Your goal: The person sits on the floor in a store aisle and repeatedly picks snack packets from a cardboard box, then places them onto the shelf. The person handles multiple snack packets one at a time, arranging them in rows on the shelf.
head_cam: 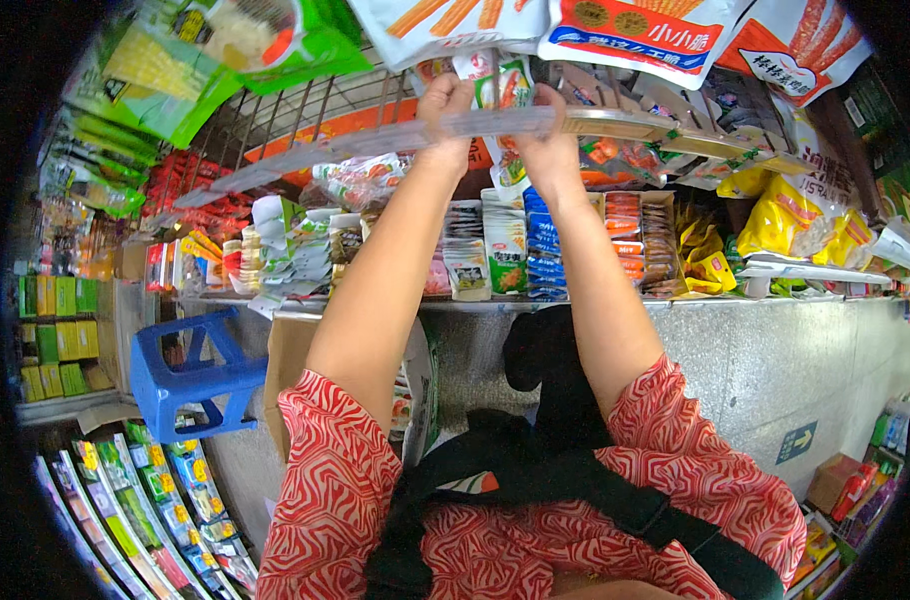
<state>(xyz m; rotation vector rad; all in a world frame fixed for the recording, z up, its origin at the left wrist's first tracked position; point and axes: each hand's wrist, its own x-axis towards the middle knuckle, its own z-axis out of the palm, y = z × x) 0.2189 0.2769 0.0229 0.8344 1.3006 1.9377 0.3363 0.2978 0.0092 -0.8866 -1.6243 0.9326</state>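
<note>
Both hands reach up to a wire shelf, behind its clear front rail (365, 131). A white and green snack packet (509, 84) stands upright between them. My left hand (446, 109) has its fingers curled at the packet's left edge. At the right edge is my right hand (551, 142), crossed by the rail. Its fingers are partly hidden, and blur hides whether either hand grips the packet. Just under the rail, another white and green packet (509, 169) shows beside my right wrist. Large white and red snack bags (635, 34) hang above my hands.
Boxes of small packets (507, 247) line the lower shelf beneath my forearms. Yellow bags (792, 217) lie at the right. A blue plastic stool (188, 375) stands at the left, beside an open cardboard carton (293, 352). Green bags (275, 45) hang at upper left.
</note>
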